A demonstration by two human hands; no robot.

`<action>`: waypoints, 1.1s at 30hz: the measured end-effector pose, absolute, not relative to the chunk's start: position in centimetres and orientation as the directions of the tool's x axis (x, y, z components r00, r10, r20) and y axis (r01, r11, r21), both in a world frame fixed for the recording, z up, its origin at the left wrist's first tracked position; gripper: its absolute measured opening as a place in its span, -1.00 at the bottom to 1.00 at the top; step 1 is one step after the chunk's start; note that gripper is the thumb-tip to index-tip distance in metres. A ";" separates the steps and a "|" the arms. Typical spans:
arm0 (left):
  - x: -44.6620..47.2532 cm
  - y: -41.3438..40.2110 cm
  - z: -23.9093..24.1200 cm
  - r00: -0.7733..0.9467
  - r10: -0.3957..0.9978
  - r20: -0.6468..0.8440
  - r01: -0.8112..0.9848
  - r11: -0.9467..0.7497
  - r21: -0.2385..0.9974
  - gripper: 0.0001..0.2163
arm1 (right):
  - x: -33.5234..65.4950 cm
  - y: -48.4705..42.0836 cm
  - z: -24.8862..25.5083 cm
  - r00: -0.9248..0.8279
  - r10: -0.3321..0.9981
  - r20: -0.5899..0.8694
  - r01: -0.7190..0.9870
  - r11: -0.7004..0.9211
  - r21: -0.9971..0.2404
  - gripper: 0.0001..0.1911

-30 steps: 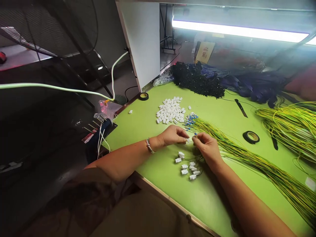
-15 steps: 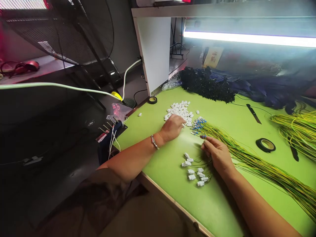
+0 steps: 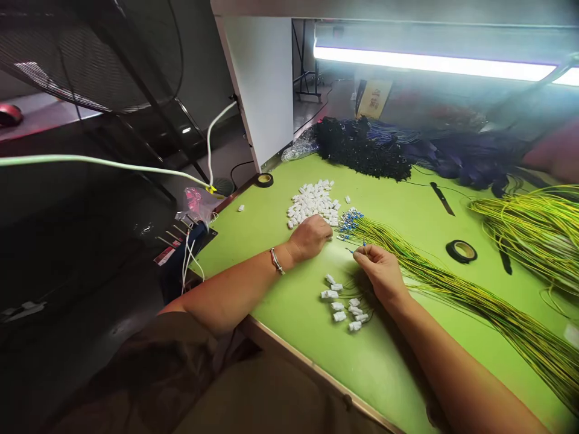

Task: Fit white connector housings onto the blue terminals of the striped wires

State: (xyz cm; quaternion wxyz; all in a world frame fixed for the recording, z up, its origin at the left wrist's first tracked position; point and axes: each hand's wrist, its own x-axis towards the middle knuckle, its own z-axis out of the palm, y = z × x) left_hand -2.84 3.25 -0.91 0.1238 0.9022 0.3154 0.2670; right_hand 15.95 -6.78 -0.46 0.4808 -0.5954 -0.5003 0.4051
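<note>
My left hand (image 3: 308,240) is closed in a pinch at the near edge of a pile of white plastic connectors (image 3: 312,202). A small whitish bit, seemingly one connector, shows at its fingertips; the fingers hide most of it. My right hand (image 3: 382,271) pinches thin wires whose blue-sleeved terminals (image 3: 352,251) stick out past the thumb and forefinger. Behind it lies a long bundle of yellow-green wires (image 3: 434,274), blue-sleeved ends (image 3: 350,222) beside the pile. Nearer me rest several white connectors fitted on wires (image 3: 338,306).
Black tape rolls lie right (image 3: 461,251) and far left (image 3: 264,179) on the green tabletop (image 3: 289,337). A dark blade (image 3: 442,199), black cables (image 3: 362,150) and more yellow-green wire (image 3: 534,226) are at the back and right. A white cord (image 3: 104,167) crosses left of the table.
The view has shifted right, so things sit farther left. My left hand has drawn slightly off the pile toward my right hand. Terminals in my right hand now point more toward the left hand.
</note>
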 end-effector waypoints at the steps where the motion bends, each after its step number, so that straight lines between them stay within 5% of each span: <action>1: -2.7 3.0 -0.8 0.638 0.652 0.410 0.478 -0.753 0.453 -0.87 | 16.0 -6.7 -0.6 0.179 0.984 0.001 0.203 -0.036 -0.978 -0.79; 5: -2.2 1.8 -0.2 0.478 0.836 0.271 0.312 -0.450 0.837 -0.86 | 16.1 -6.7 -0.8 0.210 0.978 -0.008 0.193 -0.050 -0.980 -0.76; 8: -2.0 1.0 0.3 0.508 0.860 0.032 0.113 -0.104 0.988 -0.78 | 16.1 -6.8 -0.7 0.197 0.981 0.000 0.191 -0.039 -0.981 -0.73; 14: -1.7 0.1 0.3 0.614 0.778 -0.133 -0.100 0.244 0.964 -0.67 | 16.1 -7.0 -0.4 0.155 0.988 0.011 0.243 -0.027 -0.970 -0.71; 33: -1.8 0.1 0.2 0.592 0.787 -0.174 -0.227 0.370 0.901 -0.67 | 15.8 -7.3 1.1 0.046 0.997 -0.063 0.273 -0.073 -0.959 -0.71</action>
